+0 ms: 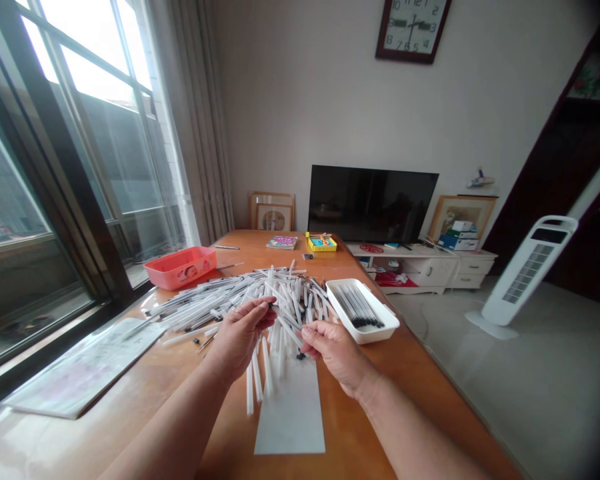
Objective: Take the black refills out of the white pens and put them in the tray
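Note:
My left hand (243, 333) is closed in a pinch at the dark end of a slim translucent pen (286, 317). At the pen's other end, the fingers of my right hand (336, 350) are closed around it. The pen slants between both hands, above a large heap of clear and whitish pen tubes (220, 293) on the table. Several loose tubes (257, 377) point toward me below my hands, partly over a white sheet of paper (290, 427). A small black piece (301, 356) lies by my right fingertips.
To the right stands a white box (387, 323) with a row of black-tipped pens (357, 303). A red box (180, 268) sits at the left beyond a flat booklet (87, 373). Farther back on the wooden table (370, 413) are a yellow box (322, 244) and a colourful booklet (282, 243).

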`<state>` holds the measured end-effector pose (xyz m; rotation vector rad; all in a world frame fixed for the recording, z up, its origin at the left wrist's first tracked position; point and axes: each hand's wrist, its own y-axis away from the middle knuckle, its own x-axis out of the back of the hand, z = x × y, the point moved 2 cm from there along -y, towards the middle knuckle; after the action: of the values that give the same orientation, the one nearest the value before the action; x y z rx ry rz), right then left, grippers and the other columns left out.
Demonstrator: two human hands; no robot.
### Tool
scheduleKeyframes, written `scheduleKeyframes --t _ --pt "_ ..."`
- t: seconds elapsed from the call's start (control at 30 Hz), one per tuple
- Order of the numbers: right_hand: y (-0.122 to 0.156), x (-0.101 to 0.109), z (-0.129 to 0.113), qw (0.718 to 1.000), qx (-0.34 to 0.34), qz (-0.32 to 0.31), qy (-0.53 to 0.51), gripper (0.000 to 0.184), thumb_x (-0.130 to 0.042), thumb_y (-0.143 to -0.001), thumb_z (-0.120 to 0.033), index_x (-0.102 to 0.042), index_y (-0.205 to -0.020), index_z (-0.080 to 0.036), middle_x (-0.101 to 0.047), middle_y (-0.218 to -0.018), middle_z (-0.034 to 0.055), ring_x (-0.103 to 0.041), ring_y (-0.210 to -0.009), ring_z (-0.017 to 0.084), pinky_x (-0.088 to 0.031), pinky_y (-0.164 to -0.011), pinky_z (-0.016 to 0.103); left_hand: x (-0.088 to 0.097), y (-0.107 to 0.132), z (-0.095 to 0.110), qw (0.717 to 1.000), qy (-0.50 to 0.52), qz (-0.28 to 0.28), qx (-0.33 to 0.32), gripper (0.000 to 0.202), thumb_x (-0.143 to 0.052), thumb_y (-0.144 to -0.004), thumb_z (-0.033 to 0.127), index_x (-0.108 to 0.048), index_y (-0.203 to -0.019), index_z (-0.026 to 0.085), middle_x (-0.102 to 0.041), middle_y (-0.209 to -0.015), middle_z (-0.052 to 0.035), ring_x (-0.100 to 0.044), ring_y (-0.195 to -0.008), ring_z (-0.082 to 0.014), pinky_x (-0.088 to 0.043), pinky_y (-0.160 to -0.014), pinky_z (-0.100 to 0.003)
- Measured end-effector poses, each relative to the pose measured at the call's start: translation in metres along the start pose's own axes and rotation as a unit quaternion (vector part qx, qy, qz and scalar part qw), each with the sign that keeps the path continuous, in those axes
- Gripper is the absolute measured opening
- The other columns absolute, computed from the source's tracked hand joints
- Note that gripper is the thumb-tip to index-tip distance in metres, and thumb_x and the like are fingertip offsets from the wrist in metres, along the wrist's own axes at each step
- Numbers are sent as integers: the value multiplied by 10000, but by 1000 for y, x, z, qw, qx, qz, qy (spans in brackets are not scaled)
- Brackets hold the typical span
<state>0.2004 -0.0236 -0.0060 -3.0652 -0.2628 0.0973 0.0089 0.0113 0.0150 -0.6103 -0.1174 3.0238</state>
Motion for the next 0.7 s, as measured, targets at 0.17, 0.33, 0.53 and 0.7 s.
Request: scheduleKeyframes --t 0.17,0.33,0.53,0.7 --pt "0 0 -3 998 40 2 42 302 -629 -876 -452 -722 -894 -166 -634 -685 3 -486 -628 133 -369 -612 268 3 -1 2 1000 4 5 0 334 -837 -696 293 -748 -979 140 -707 -873 -59 -644 -755 -146 -489 -784 -290" --pt "0 1 -2 997 60 24 50 291 -644 -868 -447 -706 -915 -166 -638 -713 1 -489 -635 132 -357 -598 262 6 -3 -2 1000 -13 -6 -16 294 -826 -723 298 -742 -967 156 -704 -861 -36 -639 -752 -125 -481 -797 -274" --pt "2 2 -2 1000 -4 13 -18 345 -636 -869 -500 -663 -833 -158 -668 -724 32 -529 -665 133 -395 -643 263 3 -2 -1 999 -4 -36 -24 290 -812 -750 298 -723 -990 162 -710 -905 -48 -641 -776 -132 -477 -796 -270" --pt "3 0 -4 999 -23 -1 -41 388 -594 -893 -543 -641 -913 -159 -691 -716 49 -550 -652 138 -408 -650 276 4 -2 -1 999 -9 -36 -30 280 -802 -763 292 -720 -997 163 -709 -926 -55 -642 -787 -135 -480 -805 -273"
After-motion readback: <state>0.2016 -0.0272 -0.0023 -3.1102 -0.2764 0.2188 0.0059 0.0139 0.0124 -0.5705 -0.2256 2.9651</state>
